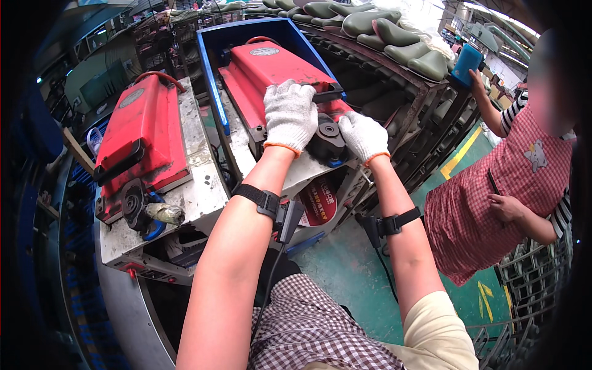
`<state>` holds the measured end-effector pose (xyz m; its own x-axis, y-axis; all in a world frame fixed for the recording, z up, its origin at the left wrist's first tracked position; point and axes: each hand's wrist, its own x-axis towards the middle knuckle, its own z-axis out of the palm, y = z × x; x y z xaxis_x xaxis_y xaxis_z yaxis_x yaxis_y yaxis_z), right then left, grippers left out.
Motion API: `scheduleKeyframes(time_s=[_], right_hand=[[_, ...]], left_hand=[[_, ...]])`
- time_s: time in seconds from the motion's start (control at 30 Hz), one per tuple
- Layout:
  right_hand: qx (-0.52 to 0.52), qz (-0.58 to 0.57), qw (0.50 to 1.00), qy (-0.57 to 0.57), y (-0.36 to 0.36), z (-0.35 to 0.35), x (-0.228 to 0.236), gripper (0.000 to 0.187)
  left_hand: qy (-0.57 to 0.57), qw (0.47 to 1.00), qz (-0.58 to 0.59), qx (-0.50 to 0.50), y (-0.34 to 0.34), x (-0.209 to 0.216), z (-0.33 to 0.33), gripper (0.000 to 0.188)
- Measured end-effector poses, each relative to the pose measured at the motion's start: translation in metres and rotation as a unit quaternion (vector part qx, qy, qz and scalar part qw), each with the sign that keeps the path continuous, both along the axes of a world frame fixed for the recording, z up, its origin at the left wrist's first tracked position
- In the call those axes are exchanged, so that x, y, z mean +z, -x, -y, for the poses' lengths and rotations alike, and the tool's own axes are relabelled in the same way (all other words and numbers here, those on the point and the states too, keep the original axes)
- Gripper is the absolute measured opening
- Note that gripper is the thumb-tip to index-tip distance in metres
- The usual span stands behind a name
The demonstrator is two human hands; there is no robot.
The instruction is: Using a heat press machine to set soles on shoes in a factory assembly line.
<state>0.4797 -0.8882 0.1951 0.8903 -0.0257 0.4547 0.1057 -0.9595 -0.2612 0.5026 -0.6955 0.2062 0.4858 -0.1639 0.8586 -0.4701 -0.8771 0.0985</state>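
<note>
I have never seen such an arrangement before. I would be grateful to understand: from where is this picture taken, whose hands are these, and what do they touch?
This single picture comes from a wide camera worn on a person's head, looking down, so straight edges bend near the rim. There is no robot. The wearer's white-gloved left hand lies on a red cover, near its black handle. The white-gloved right hand is at the cover's front corner, beside a round black part. Whether either hand grips something is hidden. At left, a second red cover sits on a stained pale surface. The co-worker at right holds a blue object.
</note>
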Motion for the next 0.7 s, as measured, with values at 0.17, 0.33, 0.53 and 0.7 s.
scheduleKeyframes(time_s=[0.17, 0.33, 0.53, 0.7], right_hand=[[0.006, -0.017, 1.000, 0.001, 0.0005, 0.0014, 0.0022, 0.043], [0.006, -0.032, 0.999, 0.001, 0.0008, 0.0014, 0.0013, 0.046], [-0.003, 0.009, 1.000, 0.001, 0.0009, -0.0016, -0.0025, 0.039], [-0.037, 0.015, 0.999, 0.010, 0.0086, -0.0058, -0.0059, 0.038]], left_hand=[[-0.004, 1.000, 0.015, 0.006, 0.0015, 0.0007, -0.0001, 0.023], [-0.006, 1.000, -0.009, 0.008, 0.0016, 0.0004, -0.0001, 0.023], [0.001, 0.999, -0.032, -0.001, 0.0011, -0.0003, 0.0002, 0.016], [-0.003, 1.000, -0.018, 0.005, 0.0013, 0.0004, 0.0003, 0.016]])
